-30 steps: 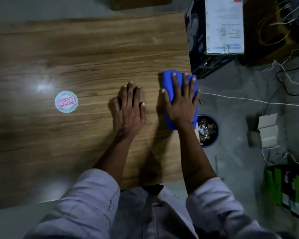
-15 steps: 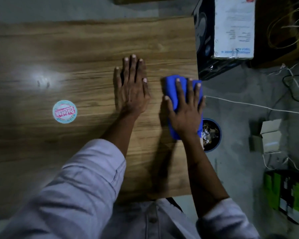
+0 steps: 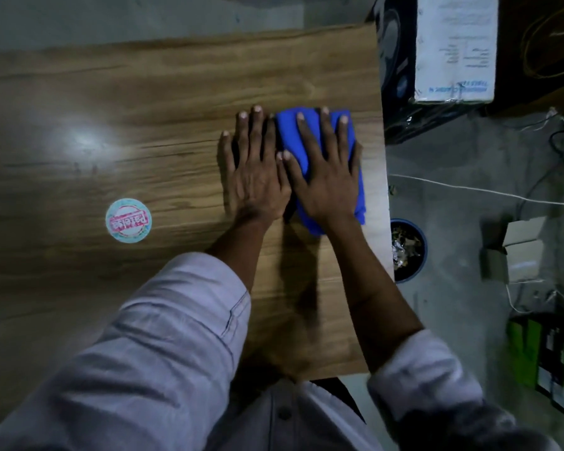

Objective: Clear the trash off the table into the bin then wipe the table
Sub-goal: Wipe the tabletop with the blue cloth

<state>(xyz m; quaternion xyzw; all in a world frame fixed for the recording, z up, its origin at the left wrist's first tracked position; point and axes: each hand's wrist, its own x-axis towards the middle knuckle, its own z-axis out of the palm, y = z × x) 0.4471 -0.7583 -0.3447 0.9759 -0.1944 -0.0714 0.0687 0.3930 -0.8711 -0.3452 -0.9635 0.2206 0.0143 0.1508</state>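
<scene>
A folded blue cloth [image 3: 293, 138] lies near the right edge of the wooden table [image 3: 144, 102]. My right hand [image 3: 326, 170] presses flat on top of it with fingers spread. My left hand [image 3: 254, 170] rests flat on the bare wood right beside it, touching the right hand, and holds nothing. On the floor just past the table's right edge stands a round dark bin [image 3: 407, 250] with crumpled foil and scraps inside. A round pink and white sticker [image 3: 128, 221] sits on the tabletop to the left.
A large dark box with a white label [image 3: 453, 50] stands on the floor beyond the table's right corner. Loose white cables [image 3: 489, 192], a small open cardboard box [image 3: 518, 252] and green packages [image 3: 547, 356] lie on the floor at right.
My right hand has pushed the blue cloth away from me along the table's right side. My left hand slid forward too and now lies against the right hand.
</scene>
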